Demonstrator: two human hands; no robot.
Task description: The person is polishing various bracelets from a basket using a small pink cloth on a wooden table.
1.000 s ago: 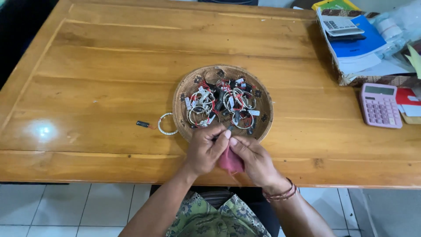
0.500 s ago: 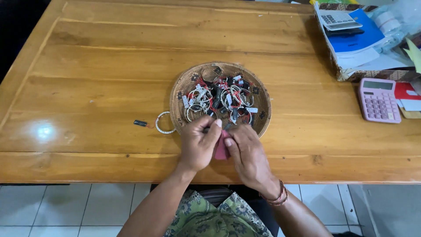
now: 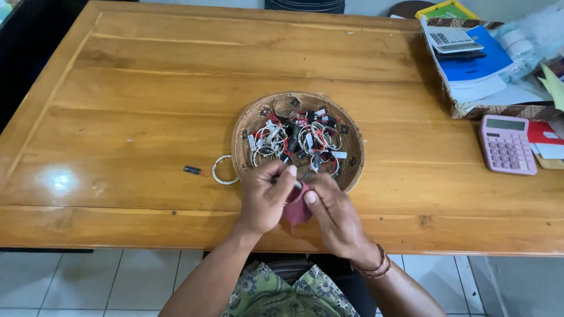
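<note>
Head view: both hands, left hand point(image 3: 265, 199) and right hand point(image 3: 332, 214), pinch a red cloth point(image 3: 295, 206), hiding something small between them.

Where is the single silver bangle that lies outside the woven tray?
In the head view, the silver bangle lies flat on the wooden table, at the left rim of the woven tray, with a small dark tag on its left.

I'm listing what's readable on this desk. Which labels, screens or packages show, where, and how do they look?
Pink calculator: right of the basket, greyish screen strip.
Grey calculator: far right, on a blue booklet.
Small white tags: on bracelets in the round woven basket.
</note>
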